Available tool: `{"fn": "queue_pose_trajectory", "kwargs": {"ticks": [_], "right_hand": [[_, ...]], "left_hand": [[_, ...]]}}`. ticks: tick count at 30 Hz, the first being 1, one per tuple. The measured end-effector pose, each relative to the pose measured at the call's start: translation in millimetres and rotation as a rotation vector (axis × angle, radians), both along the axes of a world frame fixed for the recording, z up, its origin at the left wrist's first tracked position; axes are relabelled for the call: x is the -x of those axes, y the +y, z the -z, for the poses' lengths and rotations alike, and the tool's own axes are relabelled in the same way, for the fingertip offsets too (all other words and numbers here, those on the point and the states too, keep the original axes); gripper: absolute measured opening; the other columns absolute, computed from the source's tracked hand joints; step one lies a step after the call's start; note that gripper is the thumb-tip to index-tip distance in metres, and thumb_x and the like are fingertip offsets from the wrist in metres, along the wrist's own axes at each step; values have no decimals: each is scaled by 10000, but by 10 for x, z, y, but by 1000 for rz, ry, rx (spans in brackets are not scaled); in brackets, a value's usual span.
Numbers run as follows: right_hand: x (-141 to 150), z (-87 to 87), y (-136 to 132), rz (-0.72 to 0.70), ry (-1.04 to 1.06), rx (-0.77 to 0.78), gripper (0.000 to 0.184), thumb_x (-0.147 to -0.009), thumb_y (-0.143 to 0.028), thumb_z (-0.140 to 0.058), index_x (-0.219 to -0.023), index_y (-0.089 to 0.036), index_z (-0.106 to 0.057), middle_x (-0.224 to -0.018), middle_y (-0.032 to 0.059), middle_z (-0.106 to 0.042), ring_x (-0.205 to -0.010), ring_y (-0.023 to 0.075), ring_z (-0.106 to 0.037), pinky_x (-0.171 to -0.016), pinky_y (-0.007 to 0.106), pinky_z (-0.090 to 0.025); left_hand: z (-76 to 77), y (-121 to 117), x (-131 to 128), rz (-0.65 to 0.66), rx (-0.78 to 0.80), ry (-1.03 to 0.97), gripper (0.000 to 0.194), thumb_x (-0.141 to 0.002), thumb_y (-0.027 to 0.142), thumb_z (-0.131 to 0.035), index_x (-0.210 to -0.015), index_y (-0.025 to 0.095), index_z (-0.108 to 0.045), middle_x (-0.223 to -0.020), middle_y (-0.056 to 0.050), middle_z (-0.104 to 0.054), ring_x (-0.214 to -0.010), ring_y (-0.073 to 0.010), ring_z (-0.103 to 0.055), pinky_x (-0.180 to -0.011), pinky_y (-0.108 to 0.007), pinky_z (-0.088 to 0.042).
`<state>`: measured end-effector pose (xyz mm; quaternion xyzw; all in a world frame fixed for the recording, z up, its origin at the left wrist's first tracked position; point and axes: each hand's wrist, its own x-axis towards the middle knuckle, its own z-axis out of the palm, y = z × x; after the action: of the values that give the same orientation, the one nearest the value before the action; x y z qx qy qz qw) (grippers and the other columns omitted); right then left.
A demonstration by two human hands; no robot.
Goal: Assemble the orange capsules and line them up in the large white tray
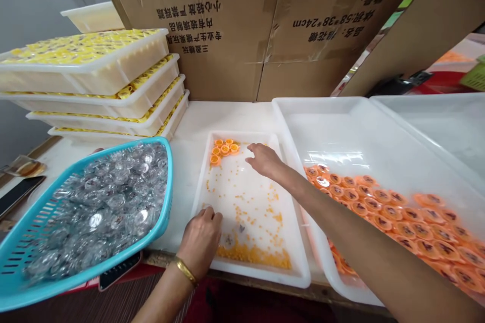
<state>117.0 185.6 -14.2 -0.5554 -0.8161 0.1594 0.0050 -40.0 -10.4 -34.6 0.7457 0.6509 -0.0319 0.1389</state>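
A shallow white tray [295, 267] lies in front of me, strewn with small orange crumbs. A few round orange pieces [224, 149] sit in its far left corner. My right hand [263, 160] reaches into the tray's far end, fingers curled and pointing at those pieces, with nothing clearly in it. My left hand [200, 242], with a gold bangle at the wrist, rests closed at the tray's near left corner, its fingertips pressed down beside a small clear object [229, 240]; whether it holds anything is hidden.
A blue basket [166, 197] full of clear plastic lids tilts at the left. Stacked white trays [125, 68] of yellow pieces stand behind it. A large white bin [341, 126] at the right holds rows of filled orange cups [382, 209]. Cardboard boxes [235, 25] wall off the back.
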Motion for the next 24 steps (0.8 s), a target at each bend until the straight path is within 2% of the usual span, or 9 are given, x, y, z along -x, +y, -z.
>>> {"fn": "queue_pose_trajectory", "kwargs": {"ticks": [3, 7, 13, 18, 21, 24], "right_hand": [[172, 96, 146, 21, 13, -17, 397, -875, -261, -536, -1251, -142, -493, -1277, 144, -530, -1108, 229, -565, -860, 276, -439], [355, 219, 264, 54, 24, -34, 301, -878, -183, -493, -1174, -159, -544, -1229, 132, -550, -1079, 221, -574, -809, 271, -458], [344, 247, 270, 74, 29, -57, 209, -843, -84, -467, -965, -178, -608, -1086, 102, -625, -968, 217, -612, -701, 256, -453], [156, 155, -22, 13, 70, -95, 154, -843, -97, -459, -879, -157, -595, -1002, 115, -654, -897, 218, -638, -726, 270, -452], [19, 110, -353, -13, 141, -91, 114, -854, -135, -461, -848, -191, -561, -937, 70, -681, -913, 192, -649, -740, 248, -467], [-79, 70, -720, 21, 407, -31, 109, -847, -143, -469, -789, -231, -500, -873, 32, -697, -1006, 175, -643, -728, 226, -499]], "left_hand": [[29, -28, 13, -13, -6, 1, 246, -831, 14, -401, -893, 156, -592, -907, -82, -579, -849, -205, -559, -738, -313, -452], [76, -48, 41, -43, -88, -101, 245, -866, 37, -378, -869, 172, -581, -864, -62, -581, -804, -189, -560, -718, -300, -443], [112, -43, 57, -168, -288, -383, 207, -913, 173, -393, -826, 201, -579, -788, -29, -581, -721, -147, -593, -691, -263, -443], [61, -17, 63, -320, -374, -577, 160, -859, 190, -445, -717, 198, -518, -685, 0, -547, -598, -120, -551, -599, -249, -437], [-2, 79, 56, -483, -269, -850, 139, -842, 266, -491, -723, 194, -492, -644, 12, -563, -525, -107, -557, -529, -239, -451], [-57, 261, 11, -632, -192, -1170, 153, -801, 312, -552, -768, 181, -482, -704, -6, -618, -547, -122, -621, -484, -230, -477]]}}
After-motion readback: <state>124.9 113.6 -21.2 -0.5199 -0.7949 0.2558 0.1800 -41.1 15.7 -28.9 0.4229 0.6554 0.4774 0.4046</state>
